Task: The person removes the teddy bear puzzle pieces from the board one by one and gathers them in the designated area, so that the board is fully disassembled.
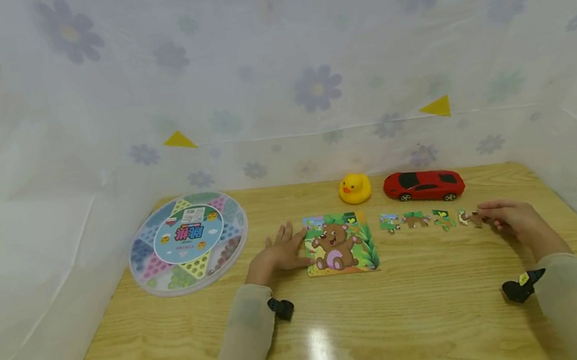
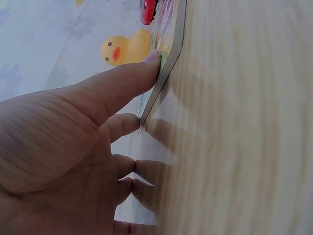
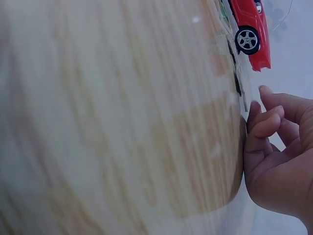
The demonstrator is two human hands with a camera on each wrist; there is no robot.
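Observation:
A square bear puzzle [image 1: 337,244] lies flat at the table's middle. Against its left side rests my left hand [image 1: 281,252], fingers spread; in the left wrist view, the thumb [image 2: 132,81] touches the puzzle board's edge [image 2: 171,63]. To the puzzle's right, several small puzzle pieces [image 1: 415,219] lie in a row. My right hand [image 1: 518,222] is at the rightmost piece [image 1: 471,218], its fingertips by the piece's right edge. In the right wrist view, the right hand [image 3: 283,152] has loosely bent fingers, with nothing visible between the fingertips and thumb.
Behind the puzzle sits a yellow rubber duck [image 1: 355,189]. A red toy car [image 1: 424,186] stands behind the row of pieces. On the left lies a round Chinese checkers board [image 1: 232,251]. A floral white sheet [image 1: 278,86] walls the table [image 1: 390,323] at the back and sides.

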